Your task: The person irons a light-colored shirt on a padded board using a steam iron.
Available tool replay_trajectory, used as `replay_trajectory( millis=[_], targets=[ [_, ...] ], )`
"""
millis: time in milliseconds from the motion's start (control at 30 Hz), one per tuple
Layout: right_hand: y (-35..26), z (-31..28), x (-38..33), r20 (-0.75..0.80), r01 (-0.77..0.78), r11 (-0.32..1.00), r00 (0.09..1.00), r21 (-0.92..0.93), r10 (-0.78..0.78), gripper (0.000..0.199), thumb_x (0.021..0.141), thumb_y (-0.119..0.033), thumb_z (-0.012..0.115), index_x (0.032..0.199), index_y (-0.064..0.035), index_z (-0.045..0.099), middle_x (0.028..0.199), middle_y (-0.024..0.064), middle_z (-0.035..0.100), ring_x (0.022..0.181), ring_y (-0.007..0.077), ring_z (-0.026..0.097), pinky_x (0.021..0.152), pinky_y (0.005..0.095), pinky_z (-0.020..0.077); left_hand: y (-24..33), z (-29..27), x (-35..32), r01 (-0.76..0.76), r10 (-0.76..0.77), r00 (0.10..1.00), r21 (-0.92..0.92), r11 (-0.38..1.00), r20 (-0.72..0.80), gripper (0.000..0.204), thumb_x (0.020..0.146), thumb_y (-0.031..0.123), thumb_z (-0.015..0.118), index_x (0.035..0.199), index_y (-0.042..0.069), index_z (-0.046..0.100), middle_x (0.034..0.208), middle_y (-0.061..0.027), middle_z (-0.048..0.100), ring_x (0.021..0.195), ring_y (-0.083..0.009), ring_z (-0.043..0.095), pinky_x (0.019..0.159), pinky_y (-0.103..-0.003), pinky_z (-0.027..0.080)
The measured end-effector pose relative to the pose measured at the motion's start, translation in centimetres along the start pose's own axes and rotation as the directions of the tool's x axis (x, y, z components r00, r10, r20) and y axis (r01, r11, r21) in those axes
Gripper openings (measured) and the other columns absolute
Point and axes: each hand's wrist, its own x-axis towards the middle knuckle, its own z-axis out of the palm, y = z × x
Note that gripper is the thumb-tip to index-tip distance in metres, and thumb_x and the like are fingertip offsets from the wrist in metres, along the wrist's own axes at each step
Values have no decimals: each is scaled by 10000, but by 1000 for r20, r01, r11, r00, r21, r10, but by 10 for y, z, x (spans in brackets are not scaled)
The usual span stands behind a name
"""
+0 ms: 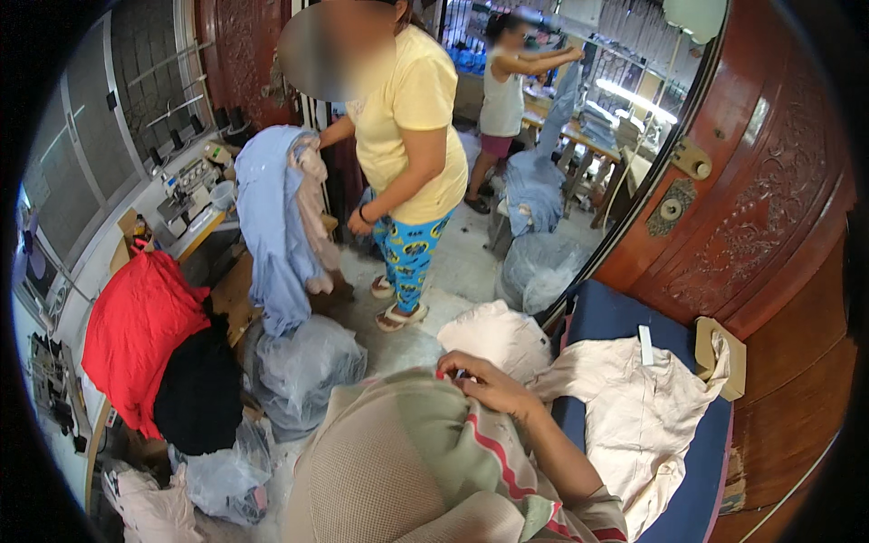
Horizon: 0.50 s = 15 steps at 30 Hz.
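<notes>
My right hand point(489, 385) comes in from the lower right, its fingers curled together over the cloth below. A small bit of red shows at its fingertips; what they pinch I cannot make out. Beneath the hand, beige and olive cloth point(389, 452) with red-and-white stripes fills the bottom centre; whether it is worn or loose does not show. My left hand is out of view. Just beyond my right hand lies a pale pink cloth bundle point(498, 339). To its right, a pale pink long-sleeved garment point(634, 412) is spread out, with a white strip point(645, 346) on it.
The garment rests on a dark blue bench point(597, 312) beside a carved wooden door point(751, 181). Red cloth point(145, 335), black cloth point(199, 389) and plastic bags point(303, 366) sit at left. A person in yellow point(412, 127) stands ahead by blue garments point(272, 208); another person point(502, 100) works farther back.
</notes>
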Motion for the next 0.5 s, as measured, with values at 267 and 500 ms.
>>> replay_trajectory(
  millis=[267,500],
  targets=[
    [-35,7,-24,-65,-177,977,981,118,185,422,695,-248,597,1024,9,542,1131,126,483,1055,223,461,925,307,338,-9,0,-26,23,-22,999,8,1000,-24,316,862,222,498,1150,96,534,1145,-152,550,1031,-321,537,861,-412,419],
    [-64,20,-29,-31,151,978,988,143,-149,386,698,-225,591,1014,-6,561,1062,97,526,982,181,485,828,292,386,5,-8,-21,-97,96,995,77,992,21,294,865,213,498,1125,88,550,1112,-156,566,1008,-325,547,845,-409,424]
  ],
)
